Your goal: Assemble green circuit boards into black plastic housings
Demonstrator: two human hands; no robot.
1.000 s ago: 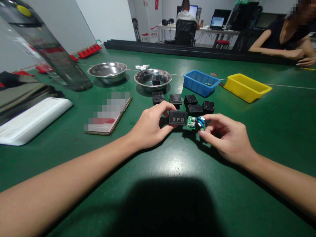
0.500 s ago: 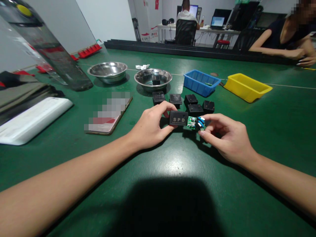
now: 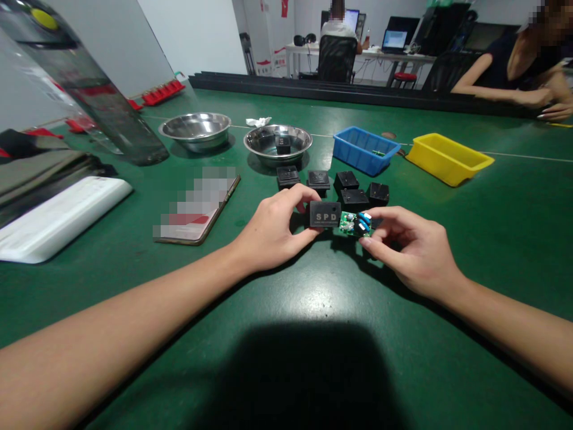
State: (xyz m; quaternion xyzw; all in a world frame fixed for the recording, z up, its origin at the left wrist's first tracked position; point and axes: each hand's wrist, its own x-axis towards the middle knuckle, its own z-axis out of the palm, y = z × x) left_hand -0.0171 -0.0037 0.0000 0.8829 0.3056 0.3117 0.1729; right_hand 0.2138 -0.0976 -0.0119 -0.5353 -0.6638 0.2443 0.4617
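Observation:
Between its thumb and fingers, my left hand (image 3: 280, 230) holds a black box (image 3: 325, 214) marked "SPD". My right hand (image 3: 409, 248) grips the right end of a small green circuit board (image 3: 349, 222) with blue parts on it. The board's left end is right beside the box's right side; whether they touch is hard to tell. Several black boxes lie just behind the hands, among them one at the left (image 3: 287, 177), one in the middle (image 3: 319, 180) and one at the right (image 3: 378, 194).
Behind stand two steel bowls, an outer one (image 3: 197, 142) and one holding a black box (image 3: 277, 158), a blue bin (image 3: 358, 156) and a yellow bin (image 3: 443, 164). Left are a phone (image 3: 197, 215), a white object (image 3: 67, 218) and a bottle (image 3: 107, 113). A person's arms (image 3: 505, 95) rest far right.
The black box in my left hand has turned slightly and shifted a little to the right. My right hand and the circuit board look unmoved.

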